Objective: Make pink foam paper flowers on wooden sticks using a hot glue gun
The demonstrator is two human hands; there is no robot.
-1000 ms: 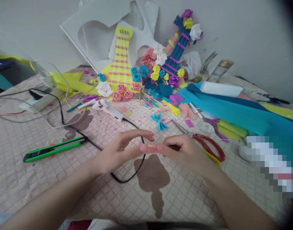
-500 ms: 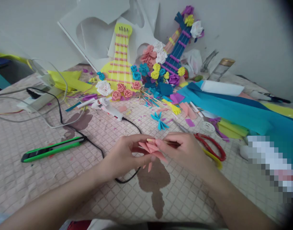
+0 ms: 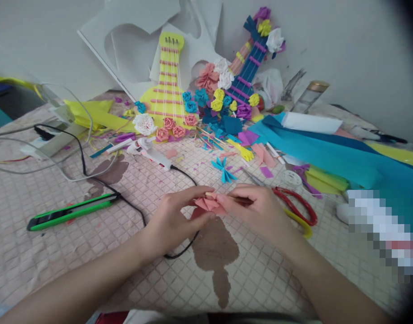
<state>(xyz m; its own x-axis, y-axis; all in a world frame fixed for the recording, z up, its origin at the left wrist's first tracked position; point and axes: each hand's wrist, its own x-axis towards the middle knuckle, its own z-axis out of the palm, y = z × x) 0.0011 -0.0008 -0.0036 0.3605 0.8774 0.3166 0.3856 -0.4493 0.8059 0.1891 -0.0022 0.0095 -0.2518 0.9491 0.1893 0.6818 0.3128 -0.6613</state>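
- Left hand point(image 3: 174, 220): part-curled, thumb below and fingers above the pink paper point(image 3: 209, 205). Probably cupped to steady the folds without crushing them. Couldn't tell how firmly it pressed.
- Right hand point(image 3: 260, 208): narrow pinch on a thin stick point(image 3: 240, 200), thumb against the paper's near-right side. Likely pinched there so stick and paper lined up.
- Pink paper: between both hands, over the tablecloth point(image 3: 267, 279), folded edges toward the left hand. Presumably held central so both thumbs could reach.
- Glue gun point(image 3: 155, 157): beyond the left hand, black cable point(image 3: 184, 174) passing behind that hand. Looked parked forward to free working room.
- Green cutter point(image 3: 73, 213): left of the left hand, well apart, likely out of the way.
- Red-handled scissors point(image 3: 281, 192): just beyond and right of the right hand, blades pointing away; handle side handy, I'd say.
- Blue folded paper point(image 3: 224, 170): beyond the hands, touching neither.
- Yellow guitar point(image 3: 159, 99): farther beyond, upright before white board point(image 3: 142, 15), probably for backing.
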